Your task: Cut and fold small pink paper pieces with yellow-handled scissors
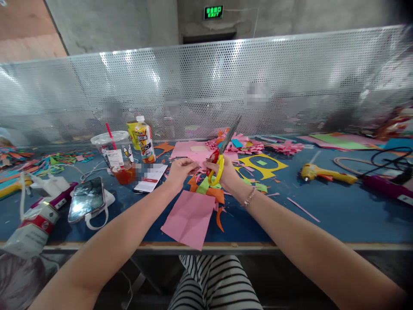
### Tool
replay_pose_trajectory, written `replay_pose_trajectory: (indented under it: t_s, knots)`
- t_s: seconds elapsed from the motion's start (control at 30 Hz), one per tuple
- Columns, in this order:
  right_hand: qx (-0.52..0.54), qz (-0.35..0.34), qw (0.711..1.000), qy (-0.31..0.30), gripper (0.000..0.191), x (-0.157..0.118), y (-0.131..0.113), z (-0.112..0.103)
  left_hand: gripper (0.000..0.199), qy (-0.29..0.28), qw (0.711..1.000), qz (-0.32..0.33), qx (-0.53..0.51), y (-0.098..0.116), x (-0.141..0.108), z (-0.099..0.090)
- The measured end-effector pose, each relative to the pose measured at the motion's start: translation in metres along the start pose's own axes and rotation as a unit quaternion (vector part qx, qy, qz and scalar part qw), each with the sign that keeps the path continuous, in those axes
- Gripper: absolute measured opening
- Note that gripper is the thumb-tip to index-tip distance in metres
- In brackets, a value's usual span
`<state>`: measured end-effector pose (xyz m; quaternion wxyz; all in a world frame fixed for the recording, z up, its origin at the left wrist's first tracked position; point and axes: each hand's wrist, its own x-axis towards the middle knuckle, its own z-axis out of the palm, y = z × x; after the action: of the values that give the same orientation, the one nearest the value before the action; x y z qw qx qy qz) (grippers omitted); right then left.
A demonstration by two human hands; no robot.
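Observation:
My left hand (pixel 181 171) is closed, its thumb and fingertips pinching a small piece of pink paper (pixel 202 160). My right hand (pixel 227 173) has its fingers through a pair of scissors (pixel 229 137) with red and yellow handles, the blades pointing up and away from me. The right fingertips meet the same pink piece, whose outline blends with pink paper behind. Below my hands, a pink paper sheet (pixel 190 218) with faint creases lies over the table's front edge. Orange and green scraps (pixel 206 186) lie between my hands and that sheet.
Left stand a drink cup (pixel 120 165) with a straw, a bottle (pixel 145 140) and phones (pixel 87 200). Right lies a yellow glue gun (pixel 325 173) with black cables. Yellow cut-out paper (pixel 263 165) and fringed pink paper (pixel 287 147) lie behind. A perforated metal panel (pixel 206 86) borders the table.

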<state>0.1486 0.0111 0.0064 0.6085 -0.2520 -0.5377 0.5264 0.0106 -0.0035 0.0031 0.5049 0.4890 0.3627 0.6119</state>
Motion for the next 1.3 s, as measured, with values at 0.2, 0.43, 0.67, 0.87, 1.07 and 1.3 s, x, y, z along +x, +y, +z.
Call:
replay_pose_trajectory:
  t_s: [0.2,0.43,0.67,0.87,1.07,1.3]
  knots:
    - [-0.021,-0.003,1.0,-0.015,0.038,-0.003,-0.001,0.004,0.023,0.024,0.999,0.033,0.011,0.001,0.002,0.0]
    - [-0.075,-0.004,0.997,-0.01,0.037,-0.006,0.0,0.009,0.019,0.042,0.998,0.05,-0.001,0.002,0.0,0.002]
    - [-0.081,0.009,0.996,-0.024,0.035,-0.005,0.003,0.009,0.02,0.068,0.995,0.037,-0.056,0.008,-0.002,0.003]
    - [-0.066,0.024,0.997,-0.028,0.038,-0.008,-0.002,0.013,0.015,0.086,0.991,0.067,-0.074,0.009,-0.003,0.004]
    - [-0.063,0.025,0.997,-0.034,0.039,-0.007,-0.003,0.01,0.022,0.084,0.993,0.019,-0.081,0.008,-0.002,0.002]
    - [-0.107,0.036,0.992,-0.048,0.037,-0.003,0.0,0.002,0.022,-0.007,0.999,0.007,0.031,-0.002,0.001,-0.001]
